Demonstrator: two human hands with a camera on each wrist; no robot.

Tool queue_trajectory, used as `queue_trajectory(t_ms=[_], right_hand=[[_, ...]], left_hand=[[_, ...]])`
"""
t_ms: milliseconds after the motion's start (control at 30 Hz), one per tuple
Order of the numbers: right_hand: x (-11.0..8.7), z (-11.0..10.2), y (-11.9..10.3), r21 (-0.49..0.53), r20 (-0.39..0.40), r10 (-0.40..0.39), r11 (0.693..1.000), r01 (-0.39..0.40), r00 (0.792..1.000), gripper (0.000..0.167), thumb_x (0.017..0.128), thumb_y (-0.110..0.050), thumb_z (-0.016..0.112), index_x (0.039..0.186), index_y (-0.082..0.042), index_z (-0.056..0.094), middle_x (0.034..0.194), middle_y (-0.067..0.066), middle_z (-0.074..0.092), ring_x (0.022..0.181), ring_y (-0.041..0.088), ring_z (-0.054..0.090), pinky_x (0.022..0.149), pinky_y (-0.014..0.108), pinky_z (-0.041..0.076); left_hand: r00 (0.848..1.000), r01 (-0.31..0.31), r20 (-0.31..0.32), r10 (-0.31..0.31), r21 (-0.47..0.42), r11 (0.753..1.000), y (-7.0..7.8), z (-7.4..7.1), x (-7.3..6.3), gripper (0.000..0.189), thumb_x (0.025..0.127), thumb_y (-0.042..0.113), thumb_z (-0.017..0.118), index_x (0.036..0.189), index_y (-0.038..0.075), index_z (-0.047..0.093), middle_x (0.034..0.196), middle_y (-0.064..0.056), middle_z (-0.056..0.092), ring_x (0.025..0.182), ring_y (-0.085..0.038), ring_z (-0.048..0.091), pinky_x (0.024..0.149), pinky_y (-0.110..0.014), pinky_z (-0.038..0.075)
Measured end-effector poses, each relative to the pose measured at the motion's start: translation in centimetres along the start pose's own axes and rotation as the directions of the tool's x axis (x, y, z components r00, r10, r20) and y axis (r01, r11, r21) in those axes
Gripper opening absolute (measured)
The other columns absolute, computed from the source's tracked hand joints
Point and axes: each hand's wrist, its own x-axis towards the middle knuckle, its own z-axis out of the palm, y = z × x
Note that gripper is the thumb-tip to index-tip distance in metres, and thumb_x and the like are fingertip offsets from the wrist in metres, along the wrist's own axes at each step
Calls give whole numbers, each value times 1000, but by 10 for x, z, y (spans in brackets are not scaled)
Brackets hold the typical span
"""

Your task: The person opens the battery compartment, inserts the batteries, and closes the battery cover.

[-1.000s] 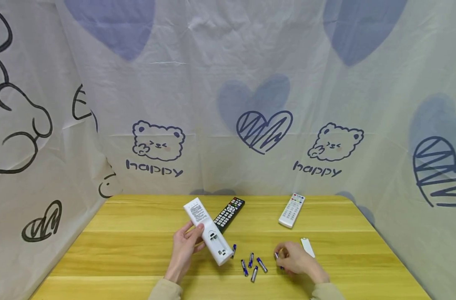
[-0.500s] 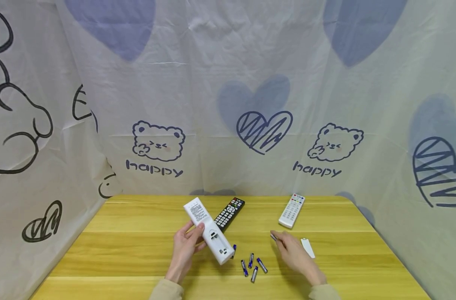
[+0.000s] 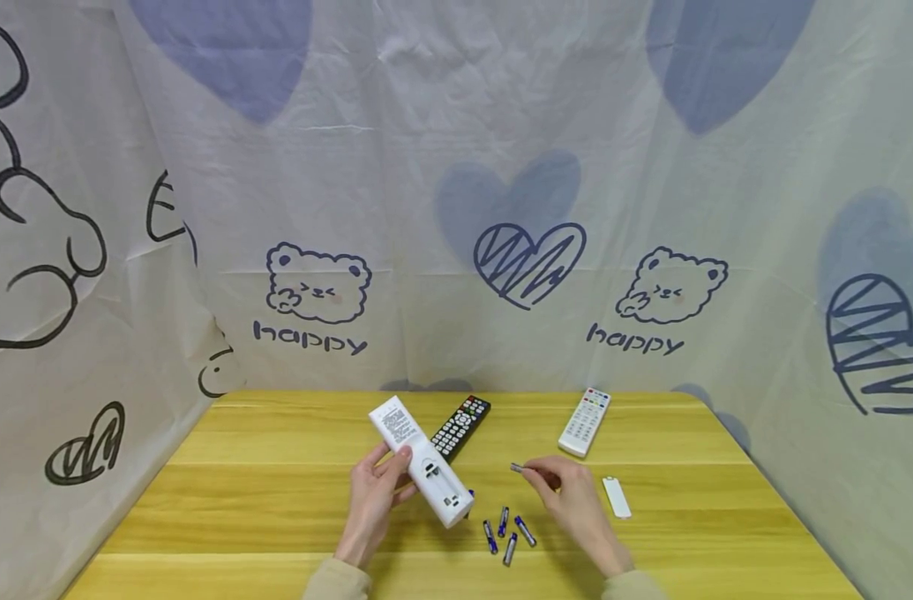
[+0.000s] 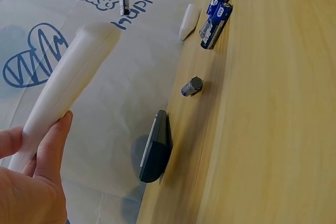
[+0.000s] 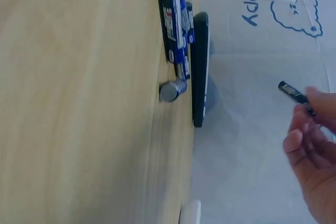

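In the head view my left hand (image 3: 371,497) grips a white remote control (image 3: 419,458), held above the table with its back up and its battery compartment uncovered. A battery (image 5: 294,94) is pinched between the thumb and fingers of my right hand (image 3: 575,500), off the table and to the right of the remote. Several blue and silver batteries (image 3: 504,522) lie on the table between the hands. One more battery (image 4: 192,86) is partly hidden behind the remote in the head view. A small white battery cover (image 3: 616,497) lies right of my right hand.
A black remote (image 3: 461,425) lies behind the held one, which partly covers it. Further right, a second white remote (image 3: 585,422) lies buttons up near the back edge of the wooden table (image 3: 261,475). Printed cloth (image 3: 426,250) hangs behind.
My right hand has lifted the battery off the table and carried it left, toward the white remote. My left hand and the remote have shifted only slightly.
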Motion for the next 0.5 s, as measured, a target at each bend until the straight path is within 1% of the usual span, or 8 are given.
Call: queue_trajectory(t_ms=[67, 100, 200, 267, 333, 400, 500], right_hand=[[-1, 2, 0, 26, -50, -68, 997, 69, 996, 9, 82, -3, 79, 87, -11, 78, 78, 0, 75, 64, -4, 58, 56, 15, 53], [-1, 3, -1, 41, -74, -110, 993, 113, 991, 10, 80, -3, 80, 86, -11, 78, 78, 1, 75, 64, -4, 60, 56, 15, 54], [-2, 6, 0, 107, -121, -224, 966, 237, 967, 11, 77, -1, 82, 85, -8, 78, 75, 3, 75, 60, -1, 62, 53, 15, 55], [-1, 6, 0, 163, -137, -296, 935, 317, 945, 12, 76, 1, 82, 85, -5, 78, 73, 5, 74, 57, 2, 63, 51, 15, 55], [-1, 7, -1, 223, -143, -350, 900, 375, 926, 13, 76, 4, 82, 86, -2, 77, 71, 7, 73, 54, 7, 63, 49, 14, 54], [-1, 9, -2, 270, -147, -395, 866, 421, 907, 14, 75, 7, 81, 87, 0, 76, 70, 9, 72, 52, 10, 63, 49, 14, 55], [0, 10, -3, 311, -142, -446, 828, 468, 884, 16, 74, 11, 79, 88, 4, 75, 70, 12, 71, 52, 14, 63, 49, 15, 55]], left_hand=[[1000, 0, 1, 0, 0, 1000, 0, 1, -1, 49, 101, 14, 60, 142, -8, 45, 113, -18, 75, 81, -11, 74, 74, -26, 64], [1000, 0, 2, 0, 1, 1000, 0, 1, -1, 49, 101, 14, 60, 142, -8, 45, 113, -18, 75, 81, -11, 74, 74, -26, 64], [1000, 0, 3, 0, -2, 1000, -1, 2, -1, 49, 101, 14, 60, 142, -8, 45, 113, -19, 75, 82, -12, 75, 74, -26, 64], [1000, -1, 6, 1, -5, 1000, -1, 3, -1, 49, 101, 14, 60, 142, -9, 45, 112, -19, 75, 82, -12, 75, 74, -26, 64], [1000, 1, 8, -1, -6, 1000, -1, 4, -1, 49, 101, 14, 59, 141, -9, 45, 112, -19, 75, 82, -12, 75, 74, -26, 64], [1000, 5, 10, -5, -7, 1000, -1, 4, -1, 48, 101, 14, 59, 141, -9, 44, 111, -18, 76, 81, -11, 75, 74, -25, 64], [1000, 9, 12, -9, -7, 1000, -2, 5, -1, 48, 101, 14, 59, 141, -9, 44, 109, -17, 76, 80, -11, 75, 73, -25, 64]])
